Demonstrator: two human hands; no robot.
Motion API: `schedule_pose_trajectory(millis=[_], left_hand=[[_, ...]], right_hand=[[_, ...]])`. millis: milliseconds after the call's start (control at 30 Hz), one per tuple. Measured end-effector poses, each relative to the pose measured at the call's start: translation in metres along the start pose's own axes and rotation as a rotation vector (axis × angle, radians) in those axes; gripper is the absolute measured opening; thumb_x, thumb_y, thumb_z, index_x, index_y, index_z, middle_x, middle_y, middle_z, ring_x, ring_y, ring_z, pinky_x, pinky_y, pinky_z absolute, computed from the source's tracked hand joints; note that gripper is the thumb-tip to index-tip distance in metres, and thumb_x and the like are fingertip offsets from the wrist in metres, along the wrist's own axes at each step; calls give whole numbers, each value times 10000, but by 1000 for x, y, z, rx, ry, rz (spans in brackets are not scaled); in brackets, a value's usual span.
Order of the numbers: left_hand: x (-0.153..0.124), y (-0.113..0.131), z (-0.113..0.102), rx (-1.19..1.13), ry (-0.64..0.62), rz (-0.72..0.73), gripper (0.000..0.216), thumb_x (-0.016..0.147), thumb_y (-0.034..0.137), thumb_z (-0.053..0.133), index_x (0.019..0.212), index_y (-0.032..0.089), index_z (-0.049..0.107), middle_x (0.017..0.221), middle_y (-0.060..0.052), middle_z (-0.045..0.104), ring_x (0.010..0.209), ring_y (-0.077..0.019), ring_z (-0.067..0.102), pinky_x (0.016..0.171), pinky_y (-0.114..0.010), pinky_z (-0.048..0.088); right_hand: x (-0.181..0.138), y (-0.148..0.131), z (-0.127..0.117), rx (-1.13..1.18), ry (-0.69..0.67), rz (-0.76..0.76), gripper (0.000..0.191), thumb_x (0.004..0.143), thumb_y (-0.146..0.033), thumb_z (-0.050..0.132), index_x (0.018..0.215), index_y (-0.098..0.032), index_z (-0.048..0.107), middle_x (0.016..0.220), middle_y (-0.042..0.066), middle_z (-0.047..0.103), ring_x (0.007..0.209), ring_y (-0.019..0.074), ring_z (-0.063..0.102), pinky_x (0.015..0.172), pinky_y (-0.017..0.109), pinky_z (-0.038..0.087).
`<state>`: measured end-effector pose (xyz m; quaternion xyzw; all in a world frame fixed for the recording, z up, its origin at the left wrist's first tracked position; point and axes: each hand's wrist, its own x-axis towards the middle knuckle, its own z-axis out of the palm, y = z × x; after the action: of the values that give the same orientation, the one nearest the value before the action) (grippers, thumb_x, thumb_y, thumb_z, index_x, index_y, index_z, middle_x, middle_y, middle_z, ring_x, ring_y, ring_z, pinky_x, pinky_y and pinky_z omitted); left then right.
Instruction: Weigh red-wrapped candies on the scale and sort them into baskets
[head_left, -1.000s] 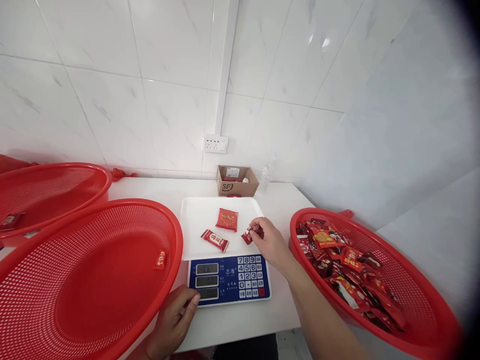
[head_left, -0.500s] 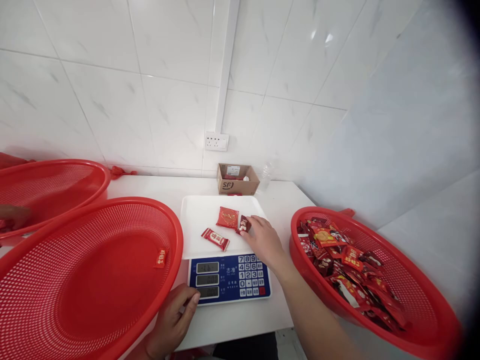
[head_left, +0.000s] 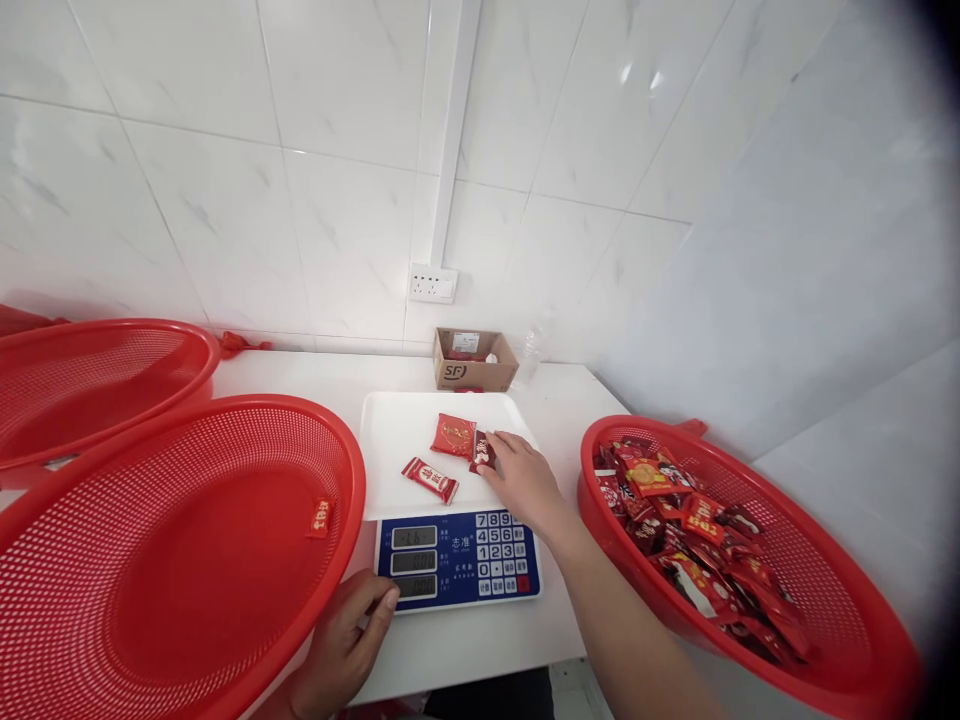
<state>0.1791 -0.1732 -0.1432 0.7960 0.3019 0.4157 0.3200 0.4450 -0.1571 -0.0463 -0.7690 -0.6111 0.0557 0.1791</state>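
My right hand (head_left: 520,480) is over the white pan of a digital scale (head_left: 379,470), its thumb and fingers closed on a small dark red candy packet (head_left: 481,452). That packet touches or nearly touches a larger red candy packet (head_left: 453,434) lying flat. A red and white wrapped candy (head_left: 430,480) lies slantwise on the pan, nearer me. My left hand (head_left: 351,635) rests at the lower left corner of the blue scale panel (head_left: 463,575), fingers curled in and thumb against them. Nothing shows in it.
A large red mesh basket (head_left: 349,450) at left holds one small red candy (head_left: 319,517); another red basket (head_left: 202,350) stands behind it. On the right, a red basket (head_left: 862,610) holds many candy packets (head_left: 705,540). A cardboard box (head_left: 476,374) and clear bottle (head_left: 531,350) stand by the wall.
My right hand has shifted slightly left and turned the dark red packet more upright. Another person's hand has left the far left basket. My left hand has stayed put.
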Motion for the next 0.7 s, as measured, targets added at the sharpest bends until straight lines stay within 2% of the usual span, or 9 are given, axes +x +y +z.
schedule_pose_trajectory(millis=[100,167,367,533,700], left_hand=[[0,0,0,1,0,0,260,944,274,483,731,192,609,635,-1,613,565,-133,617,535,-191,493],[-1,1,-1,2,1,-2,263,943,276,486,725,191,607,632,-1,611,560,-131,614,529,-188,487],[-1,2,-1,0,7,-5,272,944,293,492,720,192,611,624,2,609,554,-127,612,525,-182,487],[-1,3,-1,1,4,-13,292,947,312,484,713,193,612,620,-2,614,548,-134,616,512,-190,487],[0,4,-2,-2,5,-17,291,947,315,482,714,196,610,619,0,611,549,-136,618,517,-194,491]], right_hand=[[0,0,-2,56,1,34,616,830,-234,610,1416,-145,446,1366,193,550,1287,351,474,1049,509,375],[0,1,-2,100,-5,64,657,817,-215,612,1437,-143,407,1304,201,592,1229,356,528,1016,519,401],[-3,-2,0,299,11,34,533,781,-73,530,1296,-208,504,1251,97,621,1120,230,605,974,393,458],[-6,-4,1,458,21,-8,374,842,-146,491,1204,-236,519,1159,48,657,1019,173,652,914,340,500],[-7,-3,4,516,45,25,338,848,-200,489,1182,-254,482,914,9,692,820,176,690,789,339,529]])
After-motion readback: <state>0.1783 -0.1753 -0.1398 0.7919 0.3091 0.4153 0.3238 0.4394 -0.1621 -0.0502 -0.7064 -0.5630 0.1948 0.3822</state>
